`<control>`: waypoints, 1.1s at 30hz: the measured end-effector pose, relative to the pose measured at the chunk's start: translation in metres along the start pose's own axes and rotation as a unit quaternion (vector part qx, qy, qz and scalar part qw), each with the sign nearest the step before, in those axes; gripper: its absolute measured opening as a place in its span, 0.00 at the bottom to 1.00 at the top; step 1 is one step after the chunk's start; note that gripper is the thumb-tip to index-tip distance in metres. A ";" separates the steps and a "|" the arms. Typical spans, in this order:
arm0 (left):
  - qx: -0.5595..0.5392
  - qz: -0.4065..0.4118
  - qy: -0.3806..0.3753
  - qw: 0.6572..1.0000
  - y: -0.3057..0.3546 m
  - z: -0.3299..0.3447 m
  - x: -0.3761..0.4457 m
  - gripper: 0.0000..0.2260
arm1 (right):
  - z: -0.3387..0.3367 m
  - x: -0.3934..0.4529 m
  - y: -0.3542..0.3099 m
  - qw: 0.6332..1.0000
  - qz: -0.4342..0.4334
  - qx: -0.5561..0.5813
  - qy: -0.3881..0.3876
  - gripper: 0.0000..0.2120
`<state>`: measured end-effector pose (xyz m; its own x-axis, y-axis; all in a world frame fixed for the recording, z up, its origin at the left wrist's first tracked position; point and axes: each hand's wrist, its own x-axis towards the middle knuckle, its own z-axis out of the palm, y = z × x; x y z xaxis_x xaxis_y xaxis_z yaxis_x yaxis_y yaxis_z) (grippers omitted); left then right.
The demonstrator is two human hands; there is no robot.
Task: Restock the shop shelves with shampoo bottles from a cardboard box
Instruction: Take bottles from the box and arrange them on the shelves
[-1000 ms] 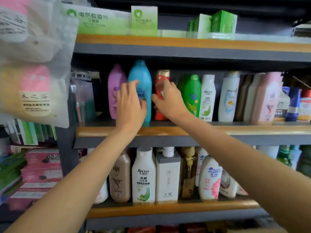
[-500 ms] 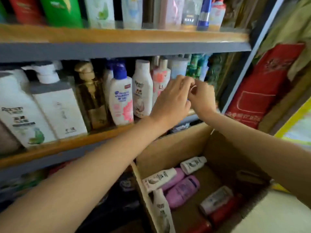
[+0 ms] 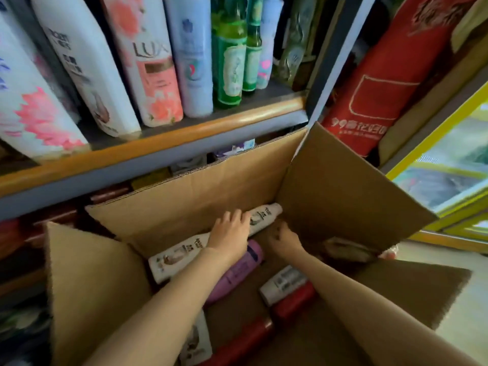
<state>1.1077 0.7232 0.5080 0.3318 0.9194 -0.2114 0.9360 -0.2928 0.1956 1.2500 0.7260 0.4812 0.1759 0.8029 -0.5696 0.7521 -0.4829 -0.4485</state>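
An open cardboard box (image 3: 184, 202) stands below the shelf (image 3: 184, 136) with its flaps up. Inside lie two white shampoo bottles (image 3: 266, 213) (image 3: 177, 257), a purple bottle (image 3: 237, 273), a white-labelled bottle (image 3: 282, 283) and red bottles (image 3: 293, 302). My left hand (image 3: 229, 231) lies with fingers spread across the far white bottle, near the box's back wall. My right hand (image 3: 284, 239) is just beside that bottle, fingers curled downward; whether it grips anything is hidden.
On the shelf stand white and pink bottles, a Lux bottle (image 3: 153, 70) and green glass bottles (image 3: 229, 62), packed closely. A red bag (image 3: 383, 75) leans at the right of the shelf post. A yellow-framed glass door (image 3: 435, 154) is at the far right.
Both hands left the blue bottle on the upper shelf, came together in front of the lower shelf, and have dropped into the box. The view has tilted down to the box.
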 end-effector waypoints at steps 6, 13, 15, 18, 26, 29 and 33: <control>0.016 -0.031 -0.010 0.999 -0.012 0.031 0.008 0.20 | 0.030 0.051 -0.019 0.955 0.074 0.286 -0.012 0.29; -0.050 -0.040 -0.017 0.998 -0.033 0.031 0.000 0.20 | 0.053 0.091 -0.044 0.886 0.171 0.430 -0.009 0.26; -0.059 -0.047 -0.009 0.997 -0.040 0.026 -0.001 0.19 | 0.048 0.091 -0.052 0.954 0.138 0.259 0.053 0.31; -0.110 -0.061 -0.005 0.992 -0.041 0.007 -0.005 0.18 | 0.025 0.071 -0.057 0.934 0.122 0.335 0.007 0.25; -0.449 -0.118 0.037 0.885 -0.020 -0.089 -0.028 0.18 | -0.033 -0.060 -0.113 0.731 0.074 0.676 0.054 0.24; -0.535 -0.092 0.102 0.834 -0.018 -0.143 -0.058 0.18 | -0.048 -0.131 -0.149 0.732 -0.030 0.675 0.086 0.21; -0.614 -0.025 0.183 0.767 -0.038 -0.212 -0.107 0.15 | -0.055 -0.205 -0.201 0.738 -0.240 0.615 0.139 0.14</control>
<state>1.0119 0.6913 0.7262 0.0342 0.9994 -0.0085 0.0540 0.0067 0.9985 1.0981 0.6772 0.7262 0.3282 0.9430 -0.0545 -0.3453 0.0661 -0.9361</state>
